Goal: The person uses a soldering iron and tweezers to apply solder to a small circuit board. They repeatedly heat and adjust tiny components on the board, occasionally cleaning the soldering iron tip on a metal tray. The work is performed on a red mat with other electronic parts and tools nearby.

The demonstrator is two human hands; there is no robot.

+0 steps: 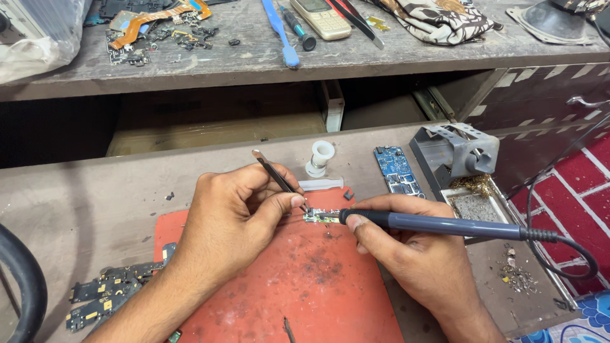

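Observation:
My left hand [232, 219] pinches black tweezers [274, 176], whose tips press down on a small green circuit board [312, 217] lying on a red work mat [305, 286]. My right hand [406, 251] grips a blue-grey soldering iron [445, 224] like a pen. Its tip touches the right end of the small board. The iron's black cable [565, 244] runs off to the right.
A grey iron stand [459, 152] with brass wool sits at right, with a blue circuit board [396, 170], a white solder spool [321, 155] and a syringe nearby. Dark board parts [105, 293] lie at lower left. The upper bench holds a phone, tools and flex cables.

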